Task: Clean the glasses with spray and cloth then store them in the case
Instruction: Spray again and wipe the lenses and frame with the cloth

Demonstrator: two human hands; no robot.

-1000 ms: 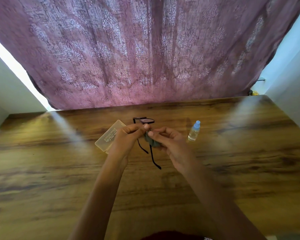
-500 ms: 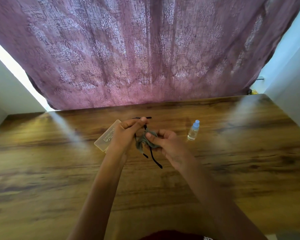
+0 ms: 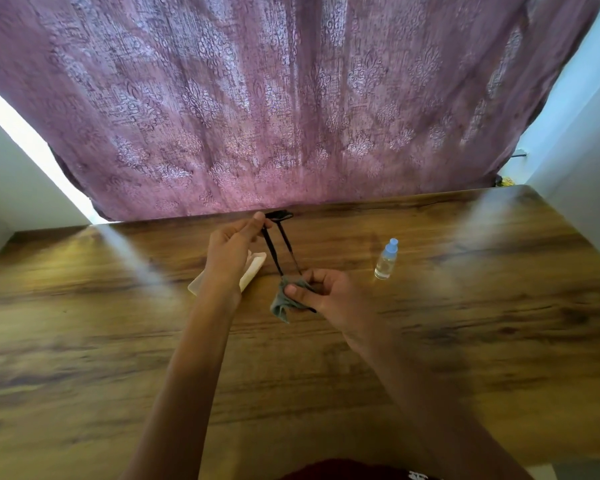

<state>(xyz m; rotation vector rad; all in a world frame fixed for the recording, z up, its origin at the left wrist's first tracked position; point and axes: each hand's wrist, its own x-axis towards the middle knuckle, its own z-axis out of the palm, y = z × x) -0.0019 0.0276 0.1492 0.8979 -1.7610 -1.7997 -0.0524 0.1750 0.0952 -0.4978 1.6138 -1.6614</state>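
My left hand (image 3: 234, 249) pinches the black glasses (image 3: 280, 237) near the front of the frame and holds them above the table, lenses pointing away from me. Both temple arms run back toward my right hand (image 3: 321, 294). That hand grips a small grey cloth (image 3: 284, 301) wrapped around the tip of one temple arm. The pale translucent case (image 3: 253, 270) lies on the table, partly hidden under my left wrist. A small clear spray bottle (image 3: 385, 260) with a blue cap stands upright to the right of my hands.
The wooden table (image 3: 118, 341) stretches wide to either side of my arms. A purple patterned curtain (image 3: 291, 116) hangs along its far edge. White walls (image 3: 582, 188) close in at left and right.
My left hand has lifted the glasses up and away from me, stretching the temple arms out. The cloth in my right hand slid from the lens area down to the temple tips.
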